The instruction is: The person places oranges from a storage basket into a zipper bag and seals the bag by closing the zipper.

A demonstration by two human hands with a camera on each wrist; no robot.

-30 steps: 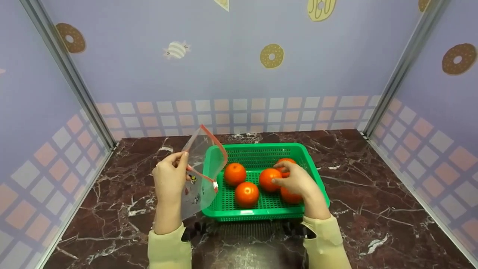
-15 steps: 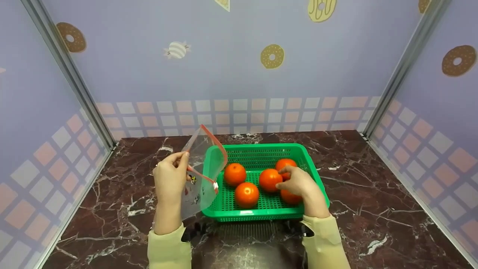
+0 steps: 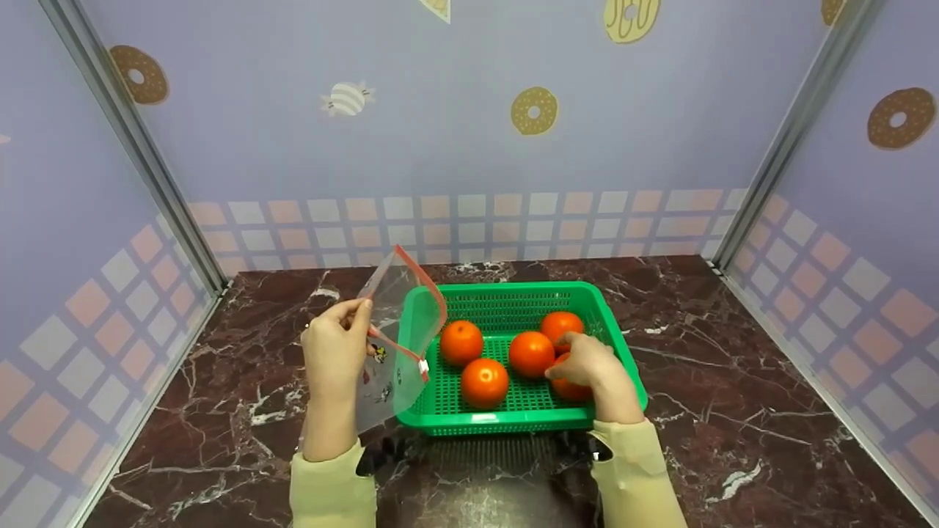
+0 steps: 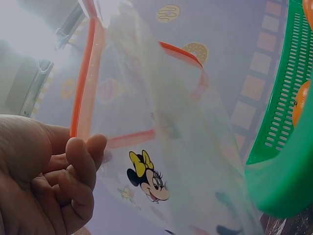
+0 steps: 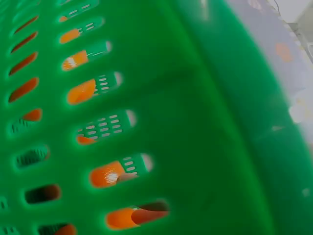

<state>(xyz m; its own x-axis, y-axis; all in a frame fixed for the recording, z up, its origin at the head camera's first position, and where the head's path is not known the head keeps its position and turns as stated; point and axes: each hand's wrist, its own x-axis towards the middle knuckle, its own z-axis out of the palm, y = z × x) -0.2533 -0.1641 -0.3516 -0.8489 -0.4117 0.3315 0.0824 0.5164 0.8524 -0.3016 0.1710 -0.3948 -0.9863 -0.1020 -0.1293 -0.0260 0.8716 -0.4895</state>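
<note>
At nine o'clock of the green slotted plastic basket (image 3: 506, 419), I see remotely the left hand (image 3: 331, 352) pinching a red-edged clear plastic bag (image 3: 386, 370) by its rim, probably so its mouth gapes. At four o'clock inside, the right hand (image 3: 594, 364) arches, thumb and fingers parted, over a round orange fruit (image 3: 571, 389) (whether they grip it, I can't tell).

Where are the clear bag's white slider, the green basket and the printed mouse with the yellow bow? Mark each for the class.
White slider (image 3: 423, 365): head view, on its middle.
Green basket (image 3: 513, 419): head view, on its front rim.
Printed mouse (image 4: 151, 183): left wrist view, on its face.
</note>
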